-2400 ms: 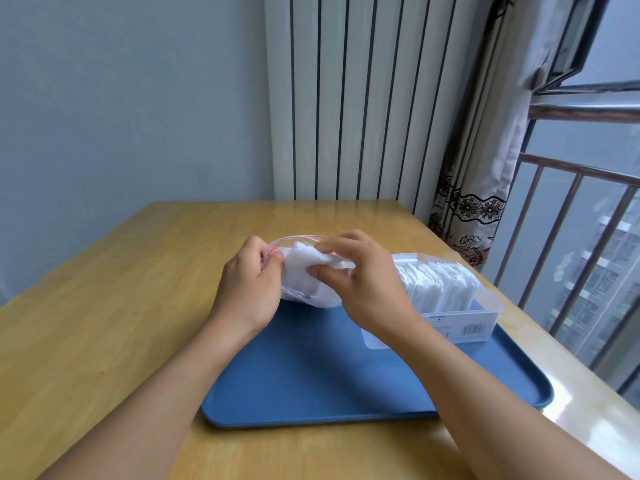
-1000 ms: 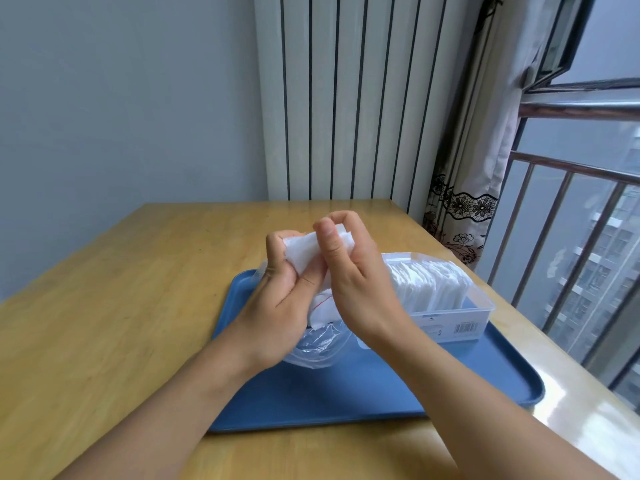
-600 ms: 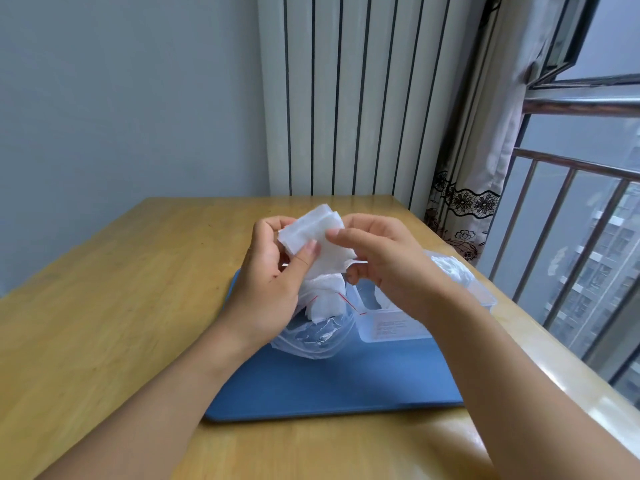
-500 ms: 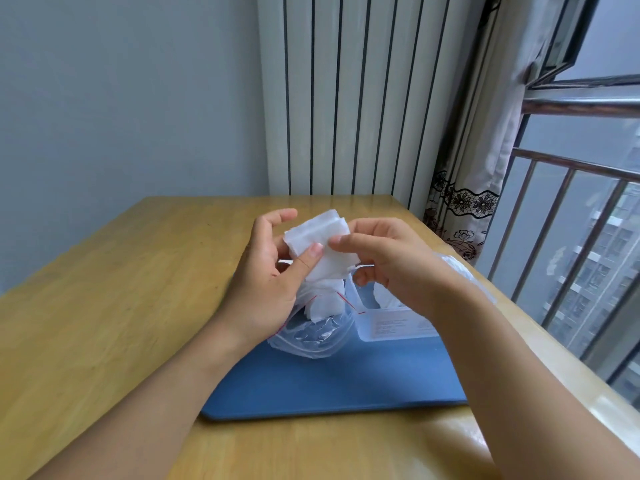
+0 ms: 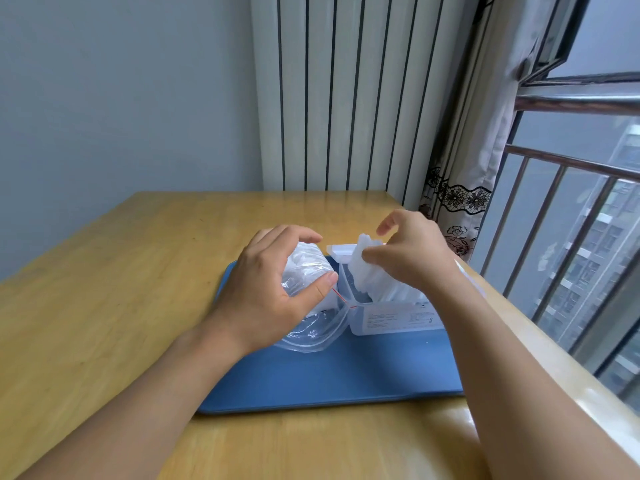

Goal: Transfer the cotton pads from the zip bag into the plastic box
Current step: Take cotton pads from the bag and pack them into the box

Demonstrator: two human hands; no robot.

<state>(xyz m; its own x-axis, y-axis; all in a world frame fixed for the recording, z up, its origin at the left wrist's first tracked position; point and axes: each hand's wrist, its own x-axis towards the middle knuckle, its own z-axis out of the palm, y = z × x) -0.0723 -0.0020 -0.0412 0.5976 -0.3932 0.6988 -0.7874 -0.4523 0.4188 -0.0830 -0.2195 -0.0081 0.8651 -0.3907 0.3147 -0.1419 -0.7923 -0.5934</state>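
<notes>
The right hand [image 5: 412, 252] pinches a small stack of cotton pads [image 5: 367, 268] directly over the open plastic box [image 5: 391, 315], its long axis running left to right on the tray [image 5: 332, 375], while the left hand [image 5: 273, 289] grips the zip bag [image 5: 311, 296] just beside the box's left end.

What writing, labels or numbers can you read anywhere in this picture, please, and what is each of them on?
White sticker label on the front wall of the clear plastic box: several lines of small grey print, too small and blurred to read.
Clear zip bag with its red seal line: no print visible.
Blue plastic tray and wooden table: no text.
</notes>
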